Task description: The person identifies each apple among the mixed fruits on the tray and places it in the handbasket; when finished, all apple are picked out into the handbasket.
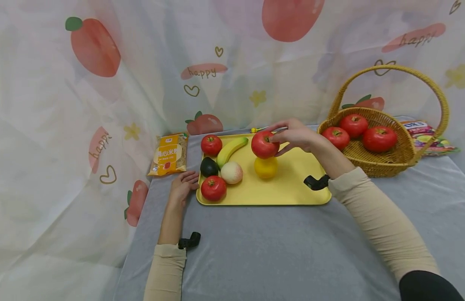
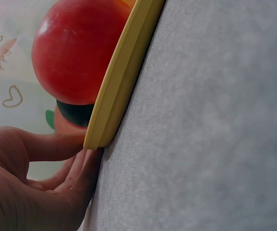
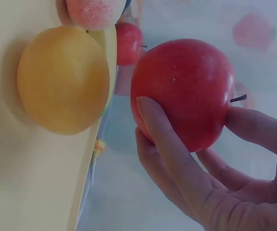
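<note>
My right hand (image 1: 295, 136) holds a red apple (image 3: 184, 91) with a dark stem, fingertips and thumb on its sides. It is raised above the yellow tray (image 1: 292, 196), close by a yellow round fruit (image 3: 63, 79) that rests on the tray. At the tray's left edge is my left hand (image 1: 182, 187); in the left wrist view its thumb and fingers pinch the rim. On the tray's left part lie a banana (image 1: 230, 149), a peach (image 1: 231, 173), a dark avocado (image 1: 209, 167) and two red round fruits, one at the back (image 1: 211, 145) and one in front (image 1: 213, 188).
A wicker basket (image 1: 386, 169) with a tall handle stands right of the tray, holding three red fruits. Behind it lies a colourful packet (image 1: 428, 138). An orange grain bag (image 1: 169, 154) lies left of the tray. A printed curtain (image 1: 149, 83) hangs behind the grey-covered table (image 1: 277, 251).
</note>
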{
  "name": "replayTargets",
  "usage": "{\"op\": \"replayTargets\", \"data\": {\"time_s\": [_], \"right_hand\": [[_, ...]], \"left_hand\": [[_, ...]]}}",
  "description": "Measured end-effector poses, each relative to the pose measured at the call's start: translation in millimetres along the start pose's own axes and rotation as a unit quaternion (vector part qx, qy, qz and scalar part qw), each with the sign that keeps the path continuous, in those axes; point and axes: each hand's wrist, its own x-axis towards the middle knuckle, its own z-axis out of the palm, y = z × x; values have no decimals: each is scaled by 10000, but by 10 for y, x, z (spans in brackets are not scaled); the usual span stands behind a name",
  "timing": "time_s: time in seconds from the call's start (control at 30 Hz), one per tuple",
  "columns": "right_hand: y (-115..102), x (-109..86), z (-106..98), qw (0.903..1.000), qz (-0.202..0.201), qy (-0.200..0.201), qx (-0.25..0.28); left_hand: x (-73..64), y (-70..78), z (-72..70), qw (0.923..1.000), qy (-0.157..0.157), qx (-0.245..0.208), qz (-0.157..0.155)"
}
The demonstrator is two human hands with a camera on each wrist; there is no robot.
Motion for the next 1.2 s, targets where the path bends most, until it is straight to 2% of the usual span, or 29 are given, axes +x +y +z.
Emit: {"op": "replayTargets", "data": {"time_s": [0.43, 1.2], "right_hand": [[48, -181, -231, 9997, 167, 123, 135], [11, -431, -606, 9983, 278, 515, 21]], "left_hand": [[-15, 5, -2, 10000, 11, -55, -40], [-16, 3, 16, 10000, 3, -55, -21]]}}
